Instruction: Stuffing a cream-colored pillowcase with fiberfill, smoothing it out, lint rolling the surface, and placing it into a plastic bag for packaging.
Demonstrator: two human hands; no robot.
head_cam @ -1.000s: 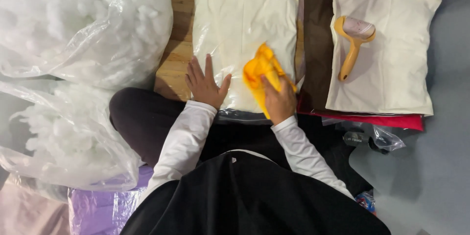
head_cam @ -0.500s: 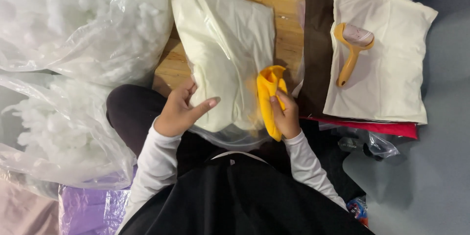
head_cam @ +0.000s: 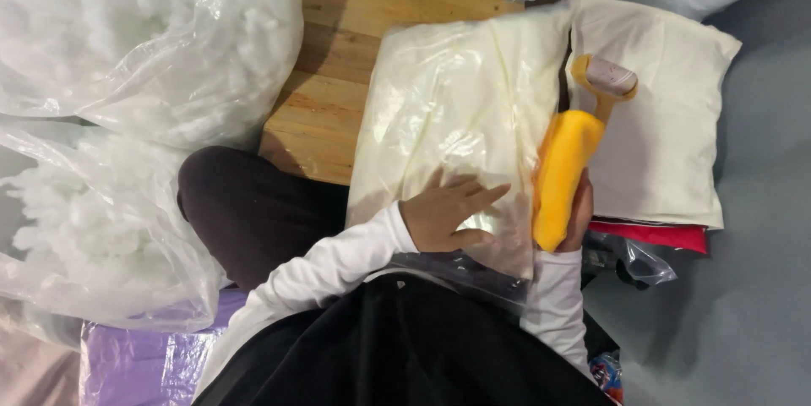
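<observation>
1. cream pillow in clear plastic wrap (head_cam: 460, 119): lies tilted across the person's lap and the near edge of the wooden board (head_cam: 338, 102), its right edge over the stack of fabrics.
2. left hand (head_cam: 443, 213): fingers spread wide and flat on the lower part of the wrapped pillow, pressing the film; it grips nothing.
3. right hand (head_cam: 581, 212): mostly hidden behind the pillow's edge; it is closed on a yellow cloth (head_cam: 563, 174), which stands up along the pillow's right side.
4. handling note: the film looks slippery, so the flat palm probably holds best with even pressure near the middle, while the cloth hand supports the edge from behind; a pinch on the loose film alone would likely let the pillow slide.
5. yellow-handled lint roller (head_cam: 604, 81): rests on a cream cushion cover (head_cam: 667, 136) just right of the pillow, its handle partly behind the cloth.
6. red fabric (head_cam: 655, 234): shows under the cushion cover at the bottom of the stack.
7. surface: a pale wooden board set on a grey floor (head_cam: 752, 271).
8. surroundings: large clear bags of white fibre filling (head_cam: 127, 43) crowd the left side; a purple plastic bag (head_cam: 144, 355) lies at lower left.
</observation>
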